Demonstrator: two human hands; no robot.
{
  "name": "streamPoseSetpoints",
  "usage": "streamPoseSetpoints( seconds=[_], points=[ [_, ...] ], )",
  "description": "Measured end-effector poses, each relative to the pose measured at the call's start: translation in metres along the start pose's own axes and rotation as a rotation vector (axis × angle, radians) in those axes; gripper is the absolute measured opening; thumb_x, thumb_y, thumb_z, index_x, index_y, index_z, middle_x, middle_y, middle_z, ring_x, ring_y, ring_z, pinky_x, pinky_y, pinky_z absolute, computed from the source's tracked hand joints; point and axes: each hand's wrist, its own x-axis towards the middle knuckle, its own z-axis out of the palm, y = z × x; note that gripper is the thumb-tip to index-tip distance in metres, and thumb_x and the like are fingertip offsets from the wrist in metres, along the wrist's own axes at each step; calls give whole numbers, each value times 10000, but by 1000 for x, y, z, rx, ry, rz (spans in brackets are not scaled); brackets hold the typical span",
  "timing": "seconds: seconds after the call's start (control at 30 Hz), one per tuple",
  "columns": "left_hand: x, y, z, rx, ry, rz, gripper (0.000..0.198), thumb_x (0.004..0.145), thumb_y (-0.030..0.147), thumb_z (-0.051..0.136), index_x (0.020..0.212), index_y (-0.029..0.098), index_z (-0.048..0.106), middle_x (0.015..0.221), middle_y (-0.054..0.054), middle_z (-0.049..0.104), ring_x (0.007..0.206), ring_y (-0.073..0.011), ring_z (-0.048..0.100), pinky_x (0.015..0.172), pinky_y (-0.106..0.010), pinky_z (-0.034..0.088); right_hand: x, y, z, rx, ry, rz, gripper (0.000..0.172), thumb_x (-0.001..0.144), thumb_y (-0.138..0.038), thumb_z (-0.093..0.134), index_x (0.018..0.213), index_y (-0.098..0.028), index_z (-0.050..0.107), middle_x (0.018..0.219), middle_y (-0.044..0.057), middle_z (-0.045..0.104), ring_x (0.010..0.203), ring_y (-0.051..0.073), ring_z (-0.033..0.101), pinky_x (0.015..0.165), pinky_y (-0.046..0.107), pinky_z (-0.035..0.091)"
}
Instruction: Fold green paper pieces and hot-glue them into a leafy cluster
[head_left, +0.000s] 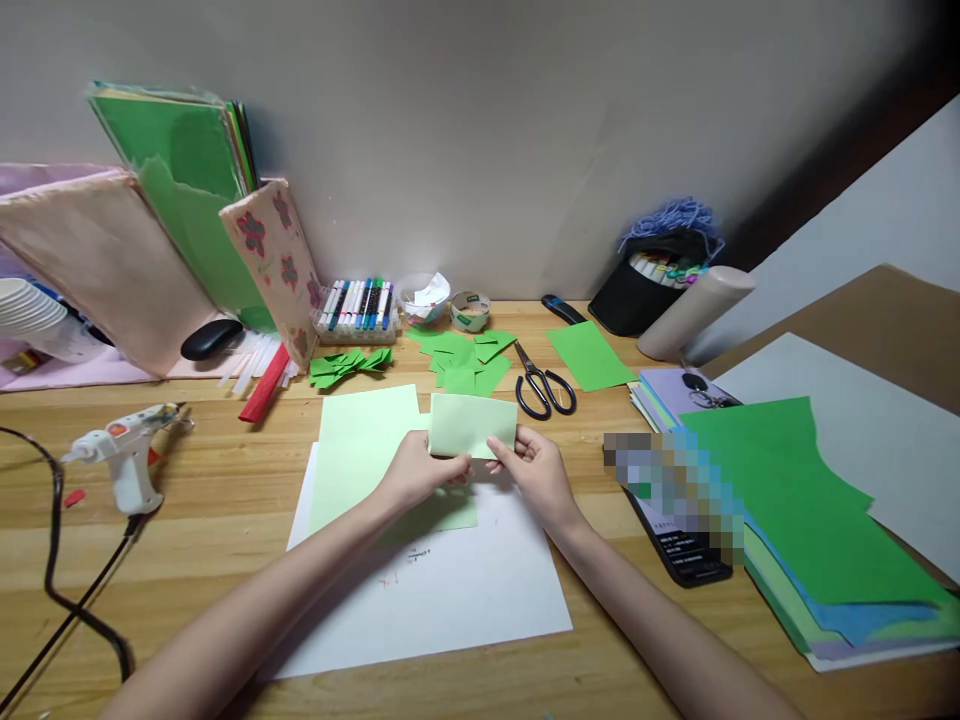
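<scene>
The small pale-green piece of paper (pixel 466 418) is up between your two hands, over the far part of the white sheet (pixel 480 600) and the larger pale-green sheet (pixel 367 440) lying on it. Your left hand (pixel 415 468) pinches its lower left corner, and your right hand (pixel 538 468) grips the right side, thumb on the front — whether the paper is folded, I cannot tell. For a clean result, it would help to line the edges up squarely and press lightly and evenly, since thin paper likely bends where a thumb digs in. Beyond lie cut green pieces (pixel 459 362) and scissors (pixel 537 384). As for writing, the white sheet bears small dark and orange marks you cannot read here; the tape roll (pixel 470 311) has a green label — too small to make out — and the phone (pixel 694 560) shows tiny, illegible lines.
</scene>
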Motion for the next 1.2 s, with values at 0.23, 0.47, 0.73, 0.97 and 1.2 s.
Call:
streamPoseSetpoints(
  seconds=[0.23, 0.47, 0.73, 0.97, 1.2],
  points=[
    [12, -6, -10, 36, 94, -46, 77, 582, 179, 567, 529, 126, 584, 516, -31, 626, 436, -100, 540, 432, -191, 396, 5, 2, -6, 1, 57, 7, 342, 642, -441, 698, 777, -140, 607, 669, 29, 660, 517, 136, 610, 534, 254, 508],
    [24, -9, -32, -4, 240, -29, 105, 606, 224, 619, 596, 121, 603, 563, -41, 644, 502, -113, 573, 493, -207, 439, 15, 2, -24, -10, 161, -18, 374, 620, -475, 704, 766, -144, 611, 661, 36, 665, 525, 146, 622, 513, 246, 498],
    [12, -6, -9, -46, -64, 30, 372, 668, 484, 641, 652, 118, 578, 585, -31, 616, 480, -96, 523, 486, -220, 411, 13, 5, -19, 72, -17, 23, 337, 624, -432, 714, 763, -138, 624, 650, 34, 662, 519, 127, 582, 524, 249, 487],
    [-2, -10, 8, -32, 48, 148, 335, 753, 459, 564, 667, 135, 541, 530, 26, 537, 462, -85, 457, 473, -212, 360, 0, 7, 7, 150, -120, 100, 264, 597, -365, 735, 696, -135, 650, 662, 48, 678, 600, 146, 613, 620, 274, 502],
    [-3, -12, 9, 75, 56, 192, 313, 785, 440, 517, 668, 149, 520, 505, 41, 507, 460, -91, 436, 490, -218, 341, -2, 4, 7, 43, -93, 112, 279, 603, -391, 708, 659, -125, 646, 635, 71, 678, 613, 181, 636, 591, 280, 501]
  ],
)
